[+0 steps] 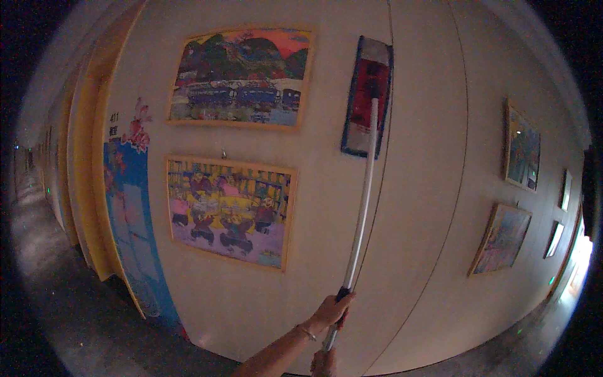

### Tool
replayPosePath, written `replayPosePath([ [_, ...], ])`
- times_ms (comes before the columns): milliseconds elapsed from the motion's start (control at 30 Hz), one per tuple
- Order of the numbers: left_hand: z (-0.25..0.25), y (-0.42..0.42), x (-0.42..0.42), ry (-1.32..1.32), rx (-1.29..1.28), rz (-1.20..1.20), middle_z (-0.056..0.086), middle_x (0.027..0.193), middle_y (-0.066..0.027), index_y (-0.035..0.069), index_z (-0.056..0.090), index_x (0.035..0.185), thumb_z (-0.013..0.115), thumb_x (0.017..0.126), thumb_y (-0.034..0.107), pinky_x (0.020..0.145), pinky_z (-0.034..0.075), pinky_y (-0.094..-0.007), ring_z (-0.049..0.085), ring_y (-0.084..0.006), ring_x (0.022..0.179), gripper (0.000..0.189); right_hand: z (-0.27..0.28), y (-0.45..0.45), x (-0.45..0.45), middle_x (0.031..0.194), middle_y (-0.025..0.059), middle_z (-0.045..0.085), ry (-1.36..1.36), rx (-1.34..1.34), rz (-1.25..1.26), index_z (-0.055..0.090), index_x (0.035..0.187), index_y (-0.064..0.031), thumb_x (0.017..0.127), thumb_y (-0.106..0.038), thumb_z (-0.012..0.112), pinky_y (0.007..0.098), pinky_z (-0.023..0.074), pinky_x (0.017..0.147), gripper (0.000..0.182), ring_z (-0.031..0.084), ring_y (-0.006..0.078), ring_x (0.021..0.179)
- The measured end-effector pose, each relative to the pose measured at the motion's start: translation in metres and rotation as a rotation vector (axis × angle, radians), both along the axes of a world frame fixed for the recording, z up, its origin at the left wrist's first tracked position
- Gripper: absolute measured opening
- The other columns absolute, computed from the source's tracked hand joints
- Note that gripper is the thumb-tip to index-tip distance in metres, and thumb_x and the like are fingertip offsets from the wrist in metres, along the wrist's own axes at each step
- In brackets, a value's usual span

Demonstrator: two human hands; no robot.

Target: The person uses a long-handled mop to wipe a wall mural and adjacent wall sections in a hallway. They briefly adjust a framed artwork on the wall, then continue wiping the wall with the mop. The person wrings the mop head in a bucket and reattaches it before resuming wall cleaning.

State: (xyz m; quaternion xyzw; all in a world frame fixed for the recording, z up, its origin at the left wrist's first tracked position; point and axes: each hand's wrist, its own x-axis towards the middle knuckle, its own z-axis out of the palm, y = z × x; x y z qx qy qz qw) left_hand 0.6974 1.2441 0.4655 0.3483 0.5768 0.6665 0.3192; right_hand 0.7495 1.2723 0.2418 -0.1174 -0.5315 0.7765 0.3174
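My left hand, with a thin band at its wrist, grips a dark joint on the silver pole of a flat mop. Lower down, my right hand holds the same pole near the bottom edge of view, and most of it is cut off. Up the wall, the flat mop head stands nearly upright against the pale panel. Its middle is red, its ends are greyish and a dark blue border runs around it. The pole meets it at a dark swivel joint.
Left of the mop head hang a framed landscape picture and a framed picture of figures. More framed pictures hang farther right. A yellow door frame and a blue poster stand left. Dark floor runs along the wall.
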Motion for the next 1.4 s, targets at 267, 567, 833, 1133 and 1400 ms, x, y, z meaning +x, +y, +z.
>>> replayPosePath([
  [267,-0.045,-0.004,-0.061,0.448,0.196,-0.051,0.055,0.095,-0.0052,0.006,0.050,0.109,0.043,0.087,0.051,0.070,0.047,-0.0331,0.052,-0.0153,0.084,0.050,0.157,0.043,-0.015,0.063,-0.0022,0.042,0.240,0.174,-0.030,0.042,0.105,-0.0090,0.091,-0.025,0.043,0.0244,0.0347,0.037,0.021,0.038,0.0084,0.044],
  [567,-0.080,-0.058,-0.018,-0.004,0.190,0.030,0.042,0.057,0.0032,0.008,0.051,0.088,0.050,0.087,0.045,0.040,0.033,-0.0225,0.038,-0.0057,0.044,0.037,0.369,0.026,-0.068,0.058,-0.0006,0.037,0.164,0.366,-0.058,0.035,0.085,-0.0119,0.092,-0.030,0.040,0.0253,0.0368,0.032,0.020,0.037,0.0089,0.040],
  [833,0.014,-0.092,-0.060,0.100,0.321,0.362,0.038,0.055,0.0052,0.010,0.049,0.077,0.053,0.086,0.041,0.035,0.028,-0.0203,0.034,-0.0027,0.042,0.032,0.461,-0.012,-0.133,0.058,0.0019,0.035,0.298,0.442,0.094,0.026,0.084,-0.0108,0.090,-0.025,0.044,0.0295,0.0386,0.030,0.024,0.041,0.0142,0.042],
  [1133,0.029,-0.080,-0.049,-0.017,0.389,0.495,0.038,0.053,0.0045,0.010,0.045,0.074,0.049,0.087,0.044,0.033,0.028,-0.0212,0.035,-0.0040,0.039,0.036,0.491,-0.045,-0.148,0.068,0.0124,0.048,0.241,0.935,-0.125,0.032,0.091,-0.0031,0.088,-0.021,0.047,0.0387,0.0439,0.036,0.024,0.055,0.0252,0.056],
  [1400,0.061,-0.075,-0.043,0.040,0.403,0.460,0.037,0.049,0.0037,0.012,0.039,0.069,0.045,0.087,0.050,0.031,0.031,-0.0240,0.036,-0.0057,0.035,0.042,0.511,-0.027,-0.206,0.074,0.0207,0.057,0.374,1.277,-0.460,0.039,0.091,-0.0021,0.089,-0.027,0.045,0.0448,0.0457,0.059,0.026,0.059,0.0370,0.071],
])
